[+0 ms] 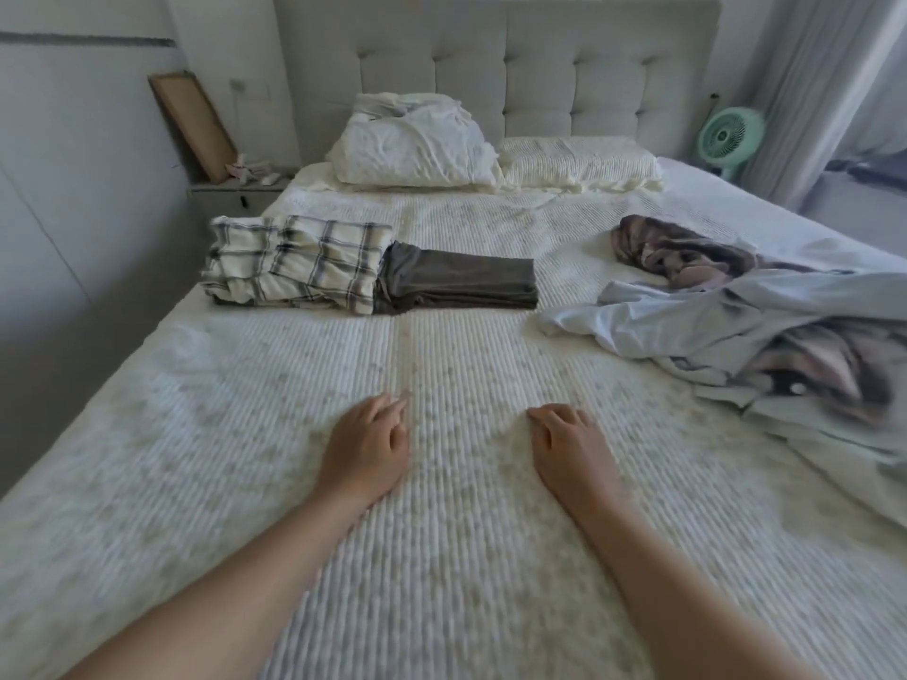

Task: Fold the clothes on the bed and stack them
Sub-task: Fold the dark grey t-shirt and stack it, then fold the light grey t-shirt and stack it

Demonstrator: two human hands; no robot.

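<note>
White ribbed bedspread [196,434], tufted headboard [540,66], green fan [729,135]

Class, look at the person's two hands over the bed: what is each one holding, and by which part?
Nothing is held. The left hand and right hand are loosely curled over the bare bedspread, clear of every garment.

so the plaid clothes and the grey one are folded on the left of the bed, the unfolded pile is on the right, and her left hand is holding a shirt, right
Not quite. In the head view the left hand holds nothing; it rests over the bare bedspread, as does the right hand. The rest stands: the plaid clothes and grey one lie folded on the left, the unfolded pile on the right.
</note>
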